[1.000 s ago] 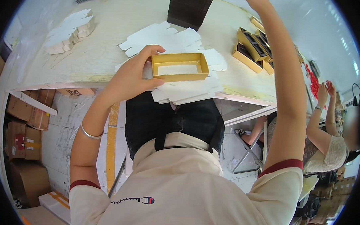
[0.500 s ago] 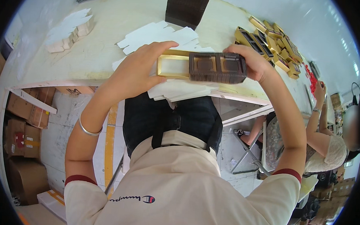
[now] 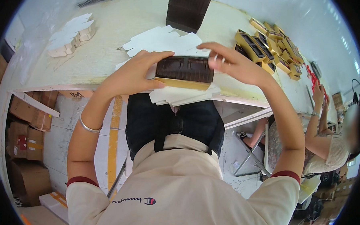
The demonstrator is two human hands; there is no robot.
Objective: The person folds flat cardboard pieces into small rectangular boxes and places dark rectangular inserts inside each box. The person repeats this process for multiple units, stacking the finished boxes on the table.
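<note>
Where half a second ago the dark brown ribbed insert (image 3: 184, 68) was only being brought across from the right and lay partly over the gold tray (image 3: 183, 83), it now sits squarely down on that tray, covering its top so that only the gold front wall shows beneath it; a full second ago the tray was open and empty in the left hand alone while the right arm reached far up the bench. I judge from this that the insert has just been seated, or is being pressed the last bit home, so this one box looks nearly assembled. The left hand (image 3: 129, 76) keeps its grip on the tray's left end, thumb under the front edge and fingers curled over the top, closed on it. The right hand (image 3: 234, 64) lies over the insert's right end with fingers spread and fairly flat, pressing rather than pinching; whether it clasps the end I cannot tell. The pair is held just above the near edge of the bench (image 3: 110, 49), over a stack of flat white card blanks (image 3: 176, 97). Farther out stand a tall dark stack of inserts (image 3: 188, 8), a cluster of finished gold boxes (image 3: 271, 46) to the right, and small folded white pieces (image 3: 70, 37) to the left. A co-worker's arms (image 3: 318, 118) are at work far right.
</note>
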